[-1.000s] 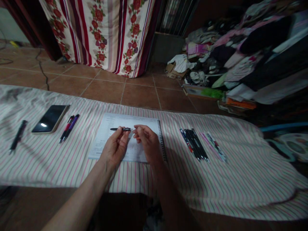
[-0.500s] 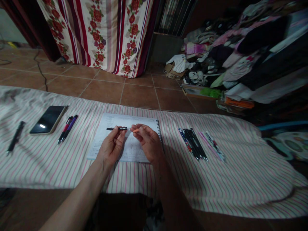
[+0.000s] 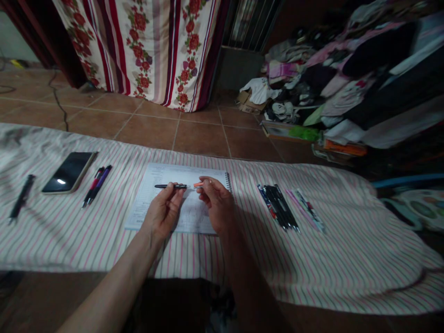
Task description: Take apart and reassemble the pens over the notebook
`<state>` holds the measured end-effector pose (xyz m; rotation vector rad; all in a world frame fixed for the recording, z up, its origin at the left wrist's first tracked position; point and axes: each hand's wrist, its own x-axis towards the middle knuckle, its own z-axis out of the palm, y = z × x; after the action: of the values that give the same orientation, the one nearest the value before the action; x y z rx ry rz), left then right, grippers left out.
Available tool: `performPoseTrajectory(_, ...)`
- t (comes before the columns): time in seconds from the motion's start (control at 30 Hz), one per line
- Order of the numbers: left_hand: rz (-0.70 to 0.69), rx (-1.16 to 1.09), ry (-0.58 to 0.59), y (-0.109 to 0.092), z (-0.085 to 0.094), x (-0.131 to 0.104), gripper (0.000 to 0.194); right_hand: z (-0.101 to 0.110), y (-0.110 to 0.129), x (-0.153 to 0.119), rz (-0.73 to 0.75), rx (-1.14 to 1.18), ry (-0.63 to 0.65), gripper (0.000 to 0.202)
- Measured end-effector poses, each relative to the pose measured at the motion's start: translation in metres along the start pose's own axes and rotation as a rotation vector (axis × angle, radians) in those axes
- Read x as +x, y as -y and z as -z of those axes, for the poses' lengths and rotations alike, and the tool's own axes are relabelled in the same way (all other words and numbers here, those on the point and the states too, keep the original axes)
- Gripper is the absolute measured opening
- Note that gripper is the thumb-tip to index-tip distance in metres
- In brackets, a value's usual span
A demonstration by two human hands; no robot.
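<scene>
My left hand (image 3: pixel 165 208) pinches a black pen (image 3: pixel 163 186), which lies level above an open spiral notebook (image 3: pixel 142 203). The pen's right end looks pale or clear. Facing that end, my right hand (image 3: pixel 219 203) holds a small orange piece (image 3: pixel 198 184) between thumb and fingers; its exact kind is too small to tell. A narrow gap separates the orange piece from the pen. Both hands are over the notebook's written pages, and my right hand partly covers the spiral edge.
On the striped cloth (image 3: pixel 329 268), several pens (image 3: pixel 281 208) lie right of the notebook, beside pink and white ones (image 3: pixel 305 209). To the left are a phone (image 3: pixel 69 172), red and purple pens (image 3: pixel 97 185) and a dark pen (image 3: pixel 21 199). Clothes (image 3: pixel 333 74) are heaped beyond.
My right hand has shifted slightly right with the orange piece, widening the gap to the pen. The pen in my left hand has moved a little right.
</scene>
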<state>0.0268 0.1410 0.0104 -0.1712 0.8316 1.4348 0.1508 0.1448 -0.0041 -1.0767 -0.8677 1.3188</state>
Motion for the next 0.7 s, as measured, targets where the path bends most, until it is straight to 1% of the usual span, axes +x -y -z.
performPoseTrajectory(0.43,0.002,0.015,0.013,0.0012,-0.0001,0.0001,0.026,-0.0041,0.007,-0.0038,0.017,-0.135,0.001,0.029)
performPoseTrajectory(0.63,0.016,-0.023,0.002,0.002,0.0015,0.0009,0.024,-0.005,0.0084,-0.0039,0.02,-0.142,-0.02,0.027)
performPoseTrajectory(0.7,0.018,-0.033,0.002,0.0019,0.0017,0.0013,0.023,-0.0047,0.009,-0.0042,0.031,-0.144,-0.045,0.027)
